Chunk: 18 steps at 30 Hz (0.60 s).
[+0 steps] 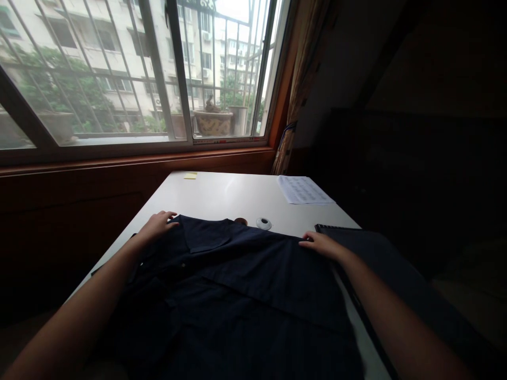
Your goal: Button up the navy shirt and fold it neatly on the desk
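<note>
A dark navy shirt (253, 285) with a collar and small light buttons lies spread over a white table (233, 192), its lower part coming toward me. At the shirt's far left, by the collar, my left hand (158, 225) grips the cloth between thumb and fingers. My right hand (321, 245) pinches the shirt's far right edge, near the shoulder. The collar lies between the two hands, closer to the left one. Dark folds hide much of the shirt's near left part.
Beyond the collar are a white round object (263, 224) and a brown round one (241, 221), partly covered. Printed sheets (304, 190) lie at the back right, a yellow note (190, 176) at the back left. A dark spiral-bound pad (372, 248) sits right of my right hand.
</note>
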Each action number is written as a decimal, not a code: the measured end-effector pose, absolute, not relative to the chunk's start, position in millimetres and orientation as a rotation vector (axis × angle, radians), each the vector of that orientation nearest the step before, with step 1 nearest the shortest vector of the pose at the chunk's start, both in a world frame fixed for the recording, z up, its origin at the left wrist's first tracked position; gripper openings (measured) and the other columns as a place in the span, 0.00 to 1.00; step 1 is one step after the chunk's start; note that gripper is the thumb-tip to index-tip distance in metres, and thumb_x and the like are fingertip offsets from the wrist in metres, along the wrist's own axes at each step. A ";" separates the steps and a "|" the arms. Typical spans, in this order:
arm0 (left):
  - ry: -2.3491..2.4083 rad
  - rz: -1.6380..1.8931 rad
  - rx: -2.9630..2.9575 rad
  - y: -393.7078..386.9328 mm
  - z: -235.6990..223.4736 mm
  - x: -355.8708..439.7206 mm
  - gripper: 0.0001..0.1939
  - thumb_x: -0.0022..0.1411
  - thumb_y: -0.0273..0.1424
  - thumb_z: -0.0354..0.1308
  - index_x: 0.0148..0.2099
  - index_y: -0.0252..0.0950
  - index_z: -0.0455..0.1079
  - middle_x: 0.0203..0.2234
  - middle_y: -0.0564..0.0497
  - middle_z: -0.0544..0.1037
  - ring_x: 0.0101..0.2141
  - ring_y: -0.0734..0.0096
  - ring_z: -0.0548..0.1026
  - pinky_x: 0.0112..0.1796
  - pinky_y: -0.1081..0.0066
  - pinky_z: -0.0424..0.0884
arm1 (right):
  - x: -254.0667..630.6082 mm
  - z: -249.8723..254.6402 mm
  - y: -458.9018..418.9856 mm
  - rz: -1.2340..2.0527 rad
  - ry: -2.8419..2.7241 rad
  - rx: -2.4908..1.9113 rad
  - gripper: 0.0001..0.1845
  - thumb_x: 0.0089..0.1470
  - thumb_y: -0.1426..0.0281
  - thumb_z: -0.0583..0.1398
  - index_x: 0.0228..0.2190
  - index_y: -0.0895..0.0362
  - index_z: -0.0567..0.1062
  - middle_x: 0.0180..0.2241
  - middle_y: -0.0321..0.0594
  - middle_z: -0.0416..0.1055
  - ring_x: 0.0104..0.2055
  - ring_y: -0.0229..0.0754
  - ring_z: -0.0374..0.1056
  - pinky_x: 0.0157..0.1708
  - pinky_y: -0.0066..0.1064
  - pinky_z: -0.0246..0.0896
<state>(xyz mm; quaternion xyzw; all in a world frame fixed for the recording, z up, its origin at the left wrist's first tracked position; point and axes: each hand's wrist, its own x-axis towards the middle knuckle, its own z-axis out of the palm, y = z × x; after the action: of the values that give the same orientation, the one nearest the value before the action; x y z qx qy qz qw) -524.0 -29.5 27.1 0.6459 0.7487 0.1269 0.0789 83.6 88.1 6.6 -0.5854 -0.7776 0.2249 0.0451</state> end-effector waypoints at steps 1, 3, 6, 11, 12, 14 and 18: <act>2.253 0.360 1.913 -17.2 22.0 -523.4 0.28 0.58 0.44 0.57 0.56 0.35 0.73 0.47 0.42 0.78 0.49 0.53 0.75 0.50 0.64 0.69 | 84.9 7.6 88.6 0.678 -2.387 -1.791 0.13 0.53 0.60 0.64 0.37 0.55 0.78 0.41 0.44 0.79 0.43 0.49 0.73 0.39 0.31 0.64; 2.279 0.323 1.873 0.9 14.2 -524.8 0.26 0.56 0.44 0.59 0.54 0.35 0.74 0.45 0.42 0.79 0.48 0.53 0.76 0.49 0.65 0.69 | 86.6 8.7 91.0 0.663 -2.409 -1.797 0.12 0.51 0.61 0.64 0.36 0.55 0.78 0.41 0.44 0.79 0.44 0.49 0.73 0.41 0.31 0.64; 2.305 0.287 1.818 15.1 8.2 -530.4 0.26 0.54 0.43 0.60 0.52 0.34 0.75 0.42 0.42 0.80 0.45 0.53 0.77 0.46 0.65 0.70 | 87.2 8.0 97.3 0.647 -2.431 -1.798 0.12 0.50 0.61 0.65 0.35 0.55 0.79 0.40 0.44 0.79 0.44 0.50 0.73 0.41 0.32 0.64; 2.276 0.294 1.802 24.7 6.6 -539.9 0.23 0.53 0.46 0.62 0.46 0.36 0.77 0.38 0.44 0.81 0.39 0.58 0.79 0.38 0.71 0.72 | 85.0 3.6 108.7 0.675 -2.445 -1.779 0.08 0.49 0.66 0.65 0.32 0.55 0.79 0.37 0.42 0.79 0.42 0.48 0.73 0.40 0.31 0.65; 2.273 0.304 1.812 26.0 7.0 -541.4 0.21 0.53 0.45 0.61 0.44 0.36 0.78 0.38 0.44 0.81 0.39 0.58 0.79 0.37 0.71 0.71 | 84.4 3.1 110.6 0.684 -2.442 -1.777 0.07 0.49 0.66 0.64 0.32 0.55 0.79 0.37 0.41 0.79 0.41 0.47 0.73 0.40 0.31 0.65; 2.293 0.334 1.833 27.8 8.2 -544.6 0.19 0.54 0.44 0.61 0.40 0.36 0.79 0.38 0.43 0.80 0.39 0.57 0.78 0.38 0.70 0.71 | 82.5 3.1 114.1 0.694 -2.432 -1.777 0.06 0.49 0.67 0.65 0.31 0.55 0.79 0.36 0.41 0.79 0.40 0.47 0.74 0.38 0.31 0.65; 2.418 0.424 1.821 29.3 12.8 -553.2 0.18 0.57 0.41 0.57 0.42 0.35 0.78 0.41 0.41 0.78 0.42 0.55 0.77 0.41 0.67 0.71 | 73.8 4.9 122.3 0.674 -2.404 -1.792 0.04 0.49 0.70 0.65 0.30 0.56 0.79 0.35 0.41 0.79 0.38 0.46 0.74 0.36 0.31 0.64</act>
<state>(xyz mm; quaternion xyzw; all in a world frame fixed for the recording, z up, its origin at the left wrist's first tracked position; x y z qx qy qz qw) -553.2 29.3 12.8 0.5954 0.7902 0.1386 0.0426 73.8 122.3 4.9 -0.5827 -0.7818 0.2192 0.0341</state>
